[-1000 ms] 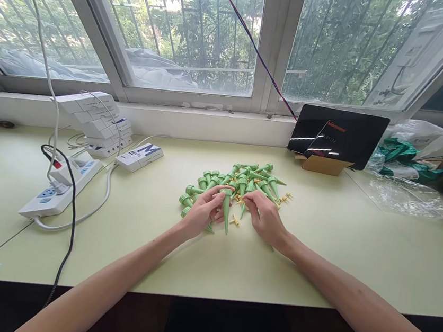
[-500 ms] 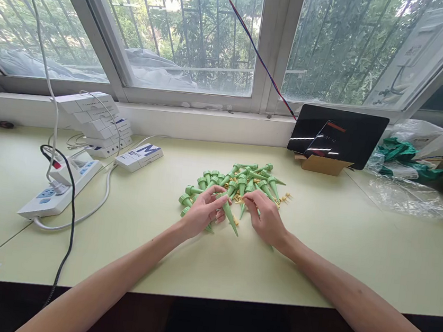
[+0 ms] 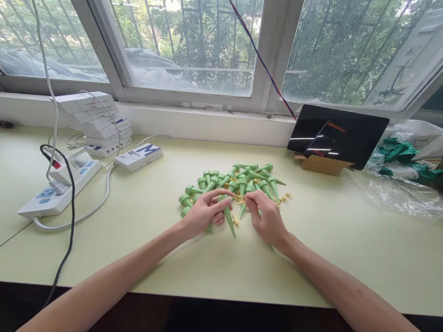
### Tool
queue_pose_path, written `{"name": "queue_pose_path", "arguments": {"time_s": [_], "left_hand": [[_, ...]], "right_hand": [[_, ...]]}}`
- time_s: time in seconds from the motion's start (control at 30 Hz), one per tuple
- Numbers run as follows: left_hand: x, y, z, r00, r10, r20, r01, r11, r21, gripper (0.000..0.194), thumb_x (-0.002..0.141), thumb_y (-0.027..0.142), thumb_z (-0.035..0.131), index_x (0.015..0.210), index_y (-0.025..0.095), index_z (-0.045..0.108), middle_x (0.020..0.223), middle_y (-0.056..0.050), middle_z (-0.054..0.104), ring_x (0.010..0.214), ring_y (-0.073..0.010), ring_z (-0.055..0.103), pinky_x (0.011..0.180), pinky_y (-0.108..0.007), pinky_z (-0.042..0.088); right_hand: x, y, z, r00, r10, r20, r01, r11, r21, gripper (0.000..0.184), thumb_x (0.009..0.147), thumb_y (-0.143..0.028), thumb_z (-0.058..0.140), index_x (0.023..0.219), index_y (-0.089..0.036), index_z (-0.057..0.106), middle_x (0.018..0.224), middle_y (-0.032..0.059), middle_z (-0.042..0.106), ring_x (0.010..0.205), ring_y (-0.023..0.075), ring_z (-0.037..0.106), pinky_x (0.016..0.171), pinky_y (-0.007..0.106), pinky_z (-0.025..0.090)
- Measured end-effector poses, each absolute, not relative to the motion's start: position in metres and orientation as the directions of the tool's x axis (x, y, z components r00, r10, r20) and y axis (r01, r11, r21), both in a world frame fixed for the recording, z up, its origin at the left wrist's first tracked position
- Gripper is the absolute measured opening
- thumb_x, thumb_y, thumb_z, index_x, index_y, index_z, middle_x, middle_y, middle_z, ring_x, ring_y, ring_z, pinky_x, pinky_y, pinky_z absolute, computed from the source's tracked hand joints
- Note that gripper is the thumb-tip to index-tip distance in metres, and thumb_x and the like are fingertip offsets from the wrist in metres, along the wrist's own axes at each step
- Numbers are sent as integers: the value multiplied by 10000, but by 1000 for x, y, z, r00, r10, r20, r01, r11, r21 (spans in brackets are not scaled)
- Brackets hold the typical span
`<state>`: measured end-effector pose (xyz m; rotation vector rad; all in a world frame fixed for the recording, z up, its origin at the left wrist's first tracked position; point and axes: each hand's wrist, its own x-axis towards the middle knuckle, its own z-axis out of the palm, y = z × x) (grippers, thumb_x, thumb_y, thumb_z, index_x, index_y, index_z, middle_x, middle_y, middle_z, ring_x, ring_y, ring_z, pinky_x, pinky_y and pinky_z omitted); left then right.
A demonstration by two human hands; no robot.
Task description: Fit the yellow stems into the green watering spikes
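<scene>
My left hand (image 3: 206, 209) is closed on a green plastic spike (image 3: 230, 224), which tapers to a point and slants down to the right. The thumb lies over it, and the index finger stretches towards my right hand (image 3: 267, 217). My right thumb and index finger are pinched close to that fingertip; what they hold is too small to make out against the yellow bits behind. Just beyond both hands lies a pile of similar green spikes (image 3: 242, 182) with ribbed caps. Small yellow plastic pieces (image 3: 287, 197) are scattered among and beside them. One yellow piece (image 3: 235, 221) lies by the held spike.
On the left stand a white power strip (image 3: 47, 199) with cables, a stack of white boxes (image 3: 100, 125) and a single box (image 3: 139, 157). A dark tablet (image 3: 337, 134) leans in a cardboard stand (image 3: 325, 166) at the back. Clear plastic wrapping (image 3: 405, 196) lies to the right.
My left index finger has straightened towards the right fingertips, and the held spike has tilted slightly more upright. My right hand has hardly moved.
</scene>
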<state>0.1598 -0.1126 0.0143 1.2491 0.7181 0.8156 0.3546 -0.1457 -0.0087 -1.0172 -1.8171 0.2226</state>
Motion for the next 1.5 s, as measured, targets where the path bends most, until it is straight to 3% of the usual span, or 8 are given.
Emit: {"name": "queue_pose_path", "arguments": {"time_s": [0.13,0.37,0.77,0.93,1.17,1.5], "left_hand": [[159,-113,14,582,813,-8,-195,150,969,388,840,378,687,1174,187,645,879,-49,631,511,-60,469,536,-252,475],[159,-113,13,640,768,18,-211,153,965,465,885,367,637,1299,164,578,661,-8,583,589,-124,562,658,-305,513],[161,-114,14,570,822,19,-160,88,983,363,834,414,681,1096,183,579,667,32,537,522,-88,505,573,-265,502],[161,-115,12,571,821,9,-113,68,991,390,818,430,692,1087,190,543,909,-56,669,508,-74,519,571,-267,494],[162,-119,13,620,784,26,-91,39,995,404,818,384,709,1141,190,564,571,45,557,498,-111,540,607,-282,484],[162,-119,13,636,768,75,-30,-73,997,363,843,363,687,1151,200,584,525,34,596,520,-136,588,815,-379,478]], "right_hand": [[354,-146,-10,-118,733,670,528,617,-583,160,1003,-222,403,925,-210,542,843,46,598,717,166,542,644,294,425],[355,-146,-10,-84,765,639,504,586,-635,130,997,-238,415,931,-210,524,780,19,559,649,145,500,616,279,423],[355,-149,-6,-68,765,640,507,579,-638,179,985,-244,411,1035,-220,581,851,36,633,660,154,556,617,286,450],[352,-151,-6,-39,813,581,503,518,-691,171,968,-230,412,980,-211,582,736,7,591,592,141,533,568,267,418],[349,-152,-8,-17,841,541,464,486,-741,160,957,-226,415,992,-208,571,668,-20,515,542,128,486,547,255,408],[348,-154,-7,-27,836,548,436,503,-746,148,961,-239,420,995,-212,562,651,-24,503,529,130,484,523,254,407]]}}
